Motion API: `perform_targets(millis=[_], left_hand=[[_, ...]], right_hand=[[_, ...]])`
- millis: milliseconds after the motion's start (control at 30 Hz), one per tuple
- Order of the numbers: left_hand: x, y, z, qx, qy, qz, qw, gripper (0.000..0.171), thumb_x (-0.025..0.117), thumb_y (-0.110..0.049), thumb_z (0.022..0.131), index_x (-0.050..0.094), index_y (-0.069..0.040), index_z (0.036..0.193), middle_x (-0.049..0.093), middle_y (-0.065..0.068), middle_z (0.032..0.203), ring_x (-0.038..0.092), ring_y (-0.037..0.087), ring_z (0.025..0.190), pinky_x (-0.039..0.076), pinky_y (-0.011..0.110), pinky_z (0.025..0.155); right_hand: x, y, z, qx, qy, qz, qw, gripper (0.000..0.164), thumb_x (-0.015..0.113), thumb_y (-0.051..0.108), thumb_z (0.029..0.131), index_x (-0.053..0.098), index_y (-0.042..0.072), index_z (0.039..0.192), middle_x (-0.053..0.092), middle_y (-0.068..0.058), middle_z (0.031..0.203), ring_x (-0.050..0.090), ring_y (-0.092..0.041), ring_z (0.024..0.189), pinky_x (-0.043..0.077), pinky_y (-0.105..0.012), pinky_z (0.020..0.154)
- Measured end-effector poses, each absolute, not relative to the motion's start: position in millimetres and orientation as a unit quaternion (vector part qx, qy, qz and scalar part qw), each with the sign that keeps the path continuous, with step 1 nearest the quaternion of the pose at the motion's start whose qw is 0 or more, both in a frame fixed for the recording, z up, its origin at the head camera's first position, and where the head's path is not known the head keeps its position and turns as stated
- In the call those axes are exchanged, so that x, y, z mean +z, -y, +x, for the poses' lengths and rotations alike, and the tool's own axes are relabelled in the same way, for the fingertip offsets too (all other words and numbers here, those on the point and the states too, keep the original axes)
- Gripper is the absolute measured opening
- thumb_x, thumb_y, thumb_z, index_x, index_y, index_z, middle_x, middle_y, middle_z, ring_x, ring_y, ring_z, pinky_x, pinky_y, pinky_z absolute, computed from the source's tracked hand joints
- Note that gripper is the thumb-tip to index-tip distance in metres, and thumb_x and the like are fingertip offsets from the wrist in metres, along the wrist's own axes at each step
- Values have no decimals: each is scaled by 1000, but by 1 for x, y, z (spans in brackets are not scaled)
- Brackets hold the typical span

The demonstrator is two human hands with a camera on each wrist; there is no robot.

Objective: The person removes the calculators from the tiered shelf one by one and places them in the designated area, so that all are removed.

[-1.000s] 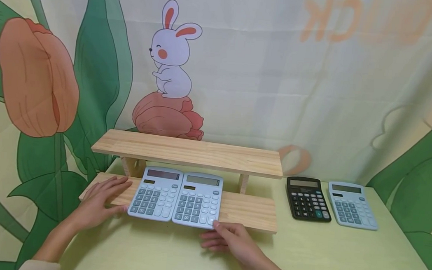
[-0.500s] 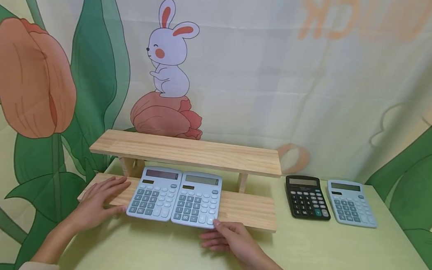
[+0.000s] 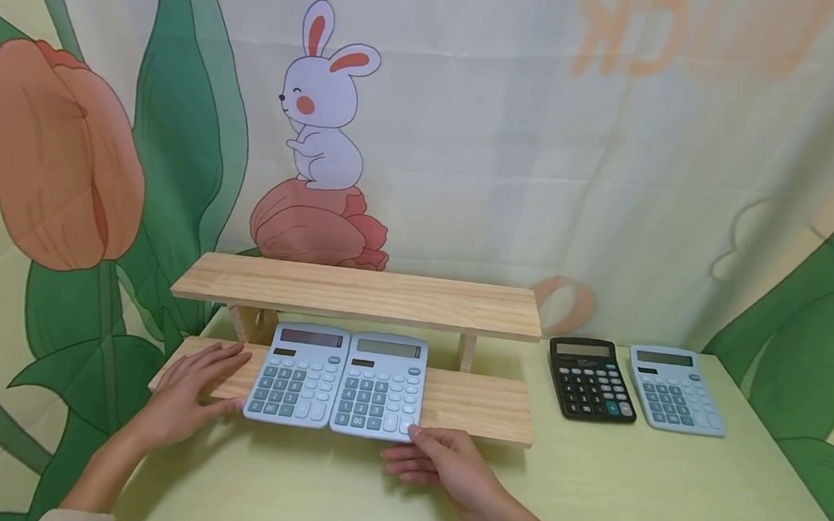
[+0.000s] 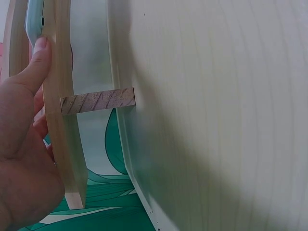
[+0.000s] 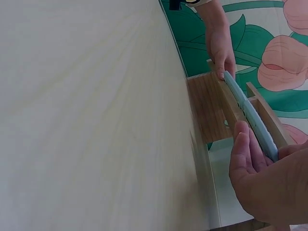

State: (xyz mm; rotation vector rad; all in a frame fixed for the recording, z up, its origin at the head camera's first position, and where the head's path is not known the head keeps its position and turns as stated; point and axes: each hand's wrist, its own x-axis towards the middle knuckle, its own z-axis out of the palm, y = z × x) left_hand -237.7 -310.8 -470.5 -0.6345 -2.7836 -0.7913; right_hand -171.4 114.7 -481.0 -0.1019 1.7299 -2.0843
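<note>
Two light blue calculators, a left one (image 3: 298, 374) and a right one (image 3: 381, 386), lie side by side on the lower board of a wooden two-tier shelf (image 3: 480, 408). My left hand (image 3: 182, 397) rests on that board with fingers extended, its thumb at the left calculator's lower left corner. In the left wrist view the thumb touches the end of the calculator (image 4: 34, 21). My right hand (image 3: 451, 462) pinches the right calculator's lower right corner, thumb on top. In the right wrist view, its fingers (image 5: 243, 144) lie against the board's front side.
To the right of the shelf, a black calculator (image 3: 591, 383) and another light blue calculator (image 3: 677, 392) lie on the pale yellow table (image 3: 660, 498). The shelf's upper board (image 3: 358, 293) stands behind the lower one. A printed curtain (image 3: 482, 137) hangs at the back.
The head view has shifted slightly. Both hands and the calculators keep their places.
</note>
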Motion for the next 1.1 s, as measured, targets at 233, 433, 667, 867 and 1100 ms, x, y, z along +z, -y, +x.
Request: perform_targets(millis=[233, 433, 667, 867, 1100], left_hand=[[-472, 311, -237, -269, 934, -219, 87, 75, 81, -36, 94, 51, -11, 158, 42, 20, 164, 26, 51, 152, 15, 76, 114], [-470, 311, -236, -270, 934, -217, 85, 74, 81, -36, 94, 52, -10, 157, 42, 20, 164, 27, 52, 151, 16, 76, 112], [-474, 312, -238, -256, 934, -229, 100, 75, 84, -34, 91, 54, -10, 156, 46, 21, 161, 31, 52, 148, 22, 75, 109], [-477, 313, -240, -258, 933, -231, 103, 76, 84, -34, 91, 54, -11, 156, 46, 20, 161, 32, 52, 148, 21, 75, 110], [-475, 313, -239, -261, 933, -228, 99, 75, 83, -35, 92, 53, -11, 156, 45, 20, 162, 30, 53, 148, 19, 76, 111]], right_hand=[[-480, -133, -164, -739, -629, -60, 235, 42, 56, 24, 112, 66, -14, 125, 77, -25, 110, 79, -29, 100, 62, -35, 87], [-482, -147, -156, -737, -625, -65, 249, 41, 56, 21, 111, 66, -16, 124, 76, -27, 112, 78, -30, 103, 62, -35, 89], [-476, -145, -157, -757, -620, -20, 208, 35, 61, 17, 109, 66, -14, 126, 75, -23, 119, 75, -30, 112, 59, -38, 97], [-476, -138, -158, -776, -604, 11, 184, 37, 63, 16, 108, 63, -14, 129, 74, -18, 121, 74, -27, 113, 57, -44, 102], [-476, -134, -158, -790, -586, 20, 179, 38, 62, 11, 107, 61, -16, 133, 74, -19, 123, 74, -24, 111, 57, -43, 102]])
